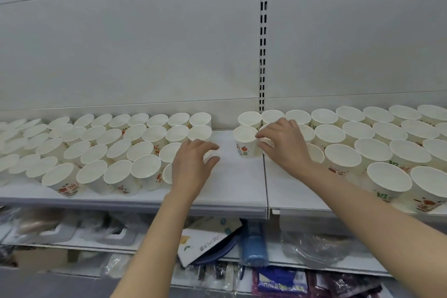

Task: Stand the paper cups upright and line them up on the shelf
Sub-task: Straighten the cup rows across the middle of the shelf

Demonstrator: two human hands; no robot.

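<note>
White shop shelving fills the view, with a pale back panel (145, 43) and a slotted upright (263, 31) running down just right of centre. Below it, the white shelf (232, 176) carries two large groups of upright paper cups, open mouths up, with a bare strip between them. The left group of cups (108, 147) stands in several rows reaching to the far left edge; the right group of cups (375, 147) runs likewise out to the right edge. Many cups show red and green print on their sides.

Both bare forearms reach up from below onto the shelf. The left hand (191, 164) sits at the right end of the left group, thumb and fingers curved around a cup that the hand mostly hides, so the grasp itself cannot be confirmed. The right hand (283, 143) is at the left end of the right group, its fingers curled round a cup (267, 146) that stands just beside a printed cup (245, 141) at the edge of the bare strip.

Under the shelf edge, a lower shelf holds clear plastic-wrapped goods (72, 227), a tilted cardboard packet (208, 237) and a blue roll (254, 244).
</note>
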